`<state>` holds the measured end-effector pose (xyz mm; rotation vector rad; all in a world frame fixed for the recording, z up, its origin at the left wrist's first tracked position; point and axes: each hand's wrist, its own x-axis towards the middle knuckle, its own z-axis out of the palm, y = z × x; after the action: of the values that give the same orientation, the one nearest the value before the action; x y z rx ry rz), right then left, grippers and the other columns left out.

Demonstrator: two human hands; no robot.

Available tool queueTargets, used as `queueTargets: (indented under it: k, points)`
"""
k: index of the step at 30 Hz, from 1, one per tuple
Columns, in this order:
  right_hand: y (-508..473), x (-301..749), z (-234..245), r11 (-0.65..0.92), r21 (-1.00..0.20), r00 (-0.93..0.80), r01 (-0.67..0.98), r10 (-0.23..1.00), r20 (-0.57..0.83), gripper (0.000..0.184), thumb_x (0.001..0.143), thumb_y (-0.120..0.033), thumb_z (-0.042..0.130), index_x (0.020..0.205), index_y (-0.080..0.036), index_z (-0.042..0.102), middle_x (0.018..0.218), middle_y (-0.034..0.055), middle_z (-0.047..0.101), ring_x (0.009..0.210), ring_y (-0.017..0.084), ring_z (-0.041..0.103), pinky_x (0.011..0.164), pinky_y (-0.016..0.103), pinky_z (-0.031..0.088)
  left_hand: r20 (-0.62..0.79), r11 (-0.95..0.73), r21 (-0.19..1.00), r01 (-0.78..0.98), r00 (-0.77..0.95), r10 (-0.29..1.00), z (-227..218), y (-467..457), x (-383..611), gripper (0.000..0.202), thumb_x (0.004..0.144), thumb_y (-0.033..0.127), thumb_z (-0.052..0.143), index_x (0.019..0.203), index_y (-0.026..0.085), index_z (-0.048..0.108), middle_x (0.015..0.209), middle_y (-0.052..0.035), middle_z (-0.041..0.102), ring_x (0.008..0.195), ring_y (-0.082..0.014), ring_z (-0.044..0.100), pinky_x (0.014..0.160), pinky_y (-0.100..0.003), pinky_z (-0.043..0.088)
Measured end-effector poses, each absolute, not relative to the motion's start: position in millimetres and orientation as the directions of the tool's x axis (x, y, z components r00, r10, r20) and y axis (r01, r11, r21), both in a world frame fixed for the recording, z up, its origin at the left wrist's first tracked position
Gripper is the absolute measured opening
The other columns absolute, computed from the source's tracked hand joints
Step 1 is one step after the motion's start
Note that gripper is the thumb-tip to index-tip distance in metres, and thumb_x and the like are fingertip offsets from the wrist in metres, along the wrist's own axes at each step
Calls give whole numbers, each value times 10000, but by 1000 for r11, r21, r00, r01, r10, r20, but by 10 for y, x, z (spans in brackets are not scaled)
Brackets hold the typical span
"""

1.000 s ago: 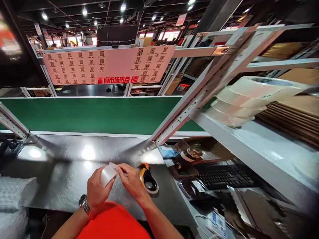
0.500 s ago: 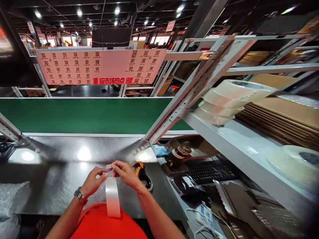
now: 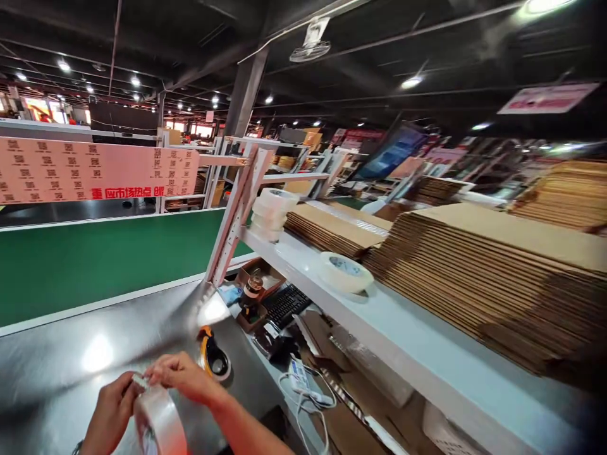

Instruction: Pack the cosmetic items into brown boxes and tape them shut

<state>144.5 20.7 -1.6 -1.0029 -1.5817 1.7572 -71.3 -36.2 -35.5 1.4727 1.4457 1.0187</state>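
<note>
A wide roll of clear packing tape [image 3: 164, 418] stands edge-on low in the head view, its lower part cut off by the frame. My left hand [image 3: 110, 407] is closed at the roll's upper left, thumb and fingers pinching the tape's pale loose end. From the right, my right hand [image 3: 183, 377] pinches the same end, fingertips close to the left ones. To the right of my right hand, an orange and black tape dispenser [image 3: 208, 354] lies on the metal table [image 3: 61, 360].
On the white shelf [image 3: 408, 335] at right are a single tape roll [image 3: 346, 273], stacked tape rolls [image 3: 271, 213] and flat cardboard stacks [image 3: 474, 278]. Below it lie a keyboard [image 3: 286, 304] and a white power strip [image 3: 300, 379] with cables. A green panel [image 3: 109, 259] borders the table's back.
My view has swung right, bringing the shelf and cardboard stacks further in. Both hands now sit lower left, still at the tape's end, and the roll shows more of its side.
</note>
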Motion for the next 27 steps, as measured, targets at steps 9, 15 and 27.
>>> queueTargets:
  k: [9, 15, 27]
  points:
    - [228, 1733, -179, -367, -924, -415, 111, 827, -378, 518, 611, -659, 945, 702, -173, 789, 651, -31, 631, 630, 98, 507, 612, 264, 363, 139, -224, 907, 358, 248, 959, -430, -81, -463, 382, 970, 595, 581, 1043, 343, 858, 873, -28, 865, 730, -273, 818, 709, -324, 674]
    - [156, 1878, -108, -400, -916, -424, -42, 837, -346, 677, 577, -739, 955, 983, -205, 861, 906, 30, 776, 815, 139, 663, 689, 245, 452, 140, -261, 891, 371, 322, 936, -190, -105, -308, 345, 995, 404, 543, 1132, 290, 839, 1024, -59, 869, 833, -244, 814, 785, -308, 646]
    - [184, 1926, -421, -422, -905, -402, 53, 821, -406, 471, 542, -678, 969, 671, -262, 790, 607, -55, 598, 570, 101, 472, 627, 298, 401, 96, -312, 846, 433, 451, 887, -236, -29, -220, 243, 842, 390, 640, 814, 257, 841, 767, -39, 812, 712, -225, 732, 661, -268, 561]
